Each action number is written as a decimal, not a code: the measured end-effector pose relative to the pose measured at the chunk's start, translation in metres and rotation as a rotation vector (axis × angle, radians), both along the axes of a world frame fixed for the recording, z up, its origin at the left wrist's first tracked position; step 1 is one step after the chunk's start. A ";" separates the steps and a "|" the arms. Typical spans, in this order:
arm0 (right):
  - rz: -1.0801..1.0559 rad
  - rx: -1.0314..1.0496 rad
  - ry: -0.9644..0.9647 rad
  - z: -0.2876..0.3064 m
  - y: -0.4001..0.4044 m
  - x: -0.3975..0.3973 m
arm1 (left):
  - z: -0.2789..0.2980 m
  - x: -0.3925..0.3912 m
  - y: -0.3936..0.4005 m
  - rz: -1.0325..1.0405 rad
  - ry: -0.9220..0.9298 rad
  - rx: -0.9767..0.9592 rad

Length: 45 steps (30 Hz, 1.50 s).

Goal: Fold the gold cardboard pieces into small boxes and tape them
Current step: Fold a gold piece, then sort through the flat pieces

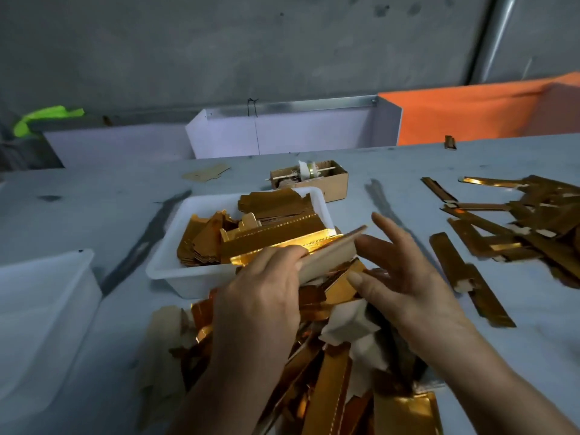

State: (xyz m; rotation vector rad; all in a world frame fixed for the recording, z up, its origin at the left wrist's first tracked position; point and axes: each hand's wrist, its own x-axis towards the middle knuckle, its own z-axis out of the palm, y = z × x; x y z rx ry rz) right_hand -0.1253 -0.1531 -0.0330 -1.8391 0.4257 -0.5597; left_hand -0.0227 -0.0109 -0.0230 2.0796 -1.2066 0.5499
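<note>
The left hand point(260, 287) has its grip curled round a gold cardboard piece point(326, 254), plain brown side up, which sticks out up and to the right from its fingers, over the near edge of the white tray point(175, 246) full of gold blanks. The right hand point(405, 277) sits just beside the piece, fingers spread loose, holding nothing. Finished folded strips point(514, 224) lie on the surface off to the right.

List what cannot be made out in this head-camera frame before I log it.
- Small brown cardboard box at the back: contents too small to identify.
- Loose pile of gold cardboard pieces near the person: partly hidden by both forearms and cut off by the bottom edge.
- Heap of folded gold strips: blurred and cut off by the right edge.
- Translucent plastic bin: interior unreadable.
</note>
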 end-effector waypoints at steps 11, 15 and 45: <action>-0.076 0.324 -0.065 -0.014 -0.002 -0.021 | 0.011 0.012 0.001 -0.142 0.413 0.131; -0.151 0.416 -0.157 -0.018 -0.011 -0.025 | 0.005 0.022 0.009 -0.239 0.476 0.389; -0.352 1.087 -0.277 -0.016 -0.006 -0.057 | 0.005 0.022 0.013 0.104 0.133 0.407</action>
